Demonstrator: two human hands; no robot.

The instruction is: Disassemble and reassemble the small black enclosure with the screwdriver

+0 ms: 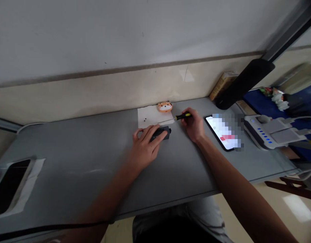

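My left hand (pixel 146 145) is closed over a small dark grey box with slots (pixel 166 132), which rests on the grey desk; part of the box is hidden under the fingers. In my right hand (pixel 194 125) is a screwdriver (pixel 183 116) with a black and yellow handle. Its thin shaft points left, above the box and over a sheet of white paper (pixel 152 114). Several tiny dark pieces (pixel 145 119), perhaps screws, lie on the paper. An orange and white animal-faced case (pixel 164 107) sits at the paper's far right corner.
A lit phone (pixel 222 133) lies right of my right hand, with a white power strip (pixel 269 131) beyond it. A black cylinder (pixel 243 84) leans by the wall (pixel 107 91). At the left lies a dark-screened device (pixel 12 184) on white paper. The desk's front edge (pixel 170 204) is close to my lap.
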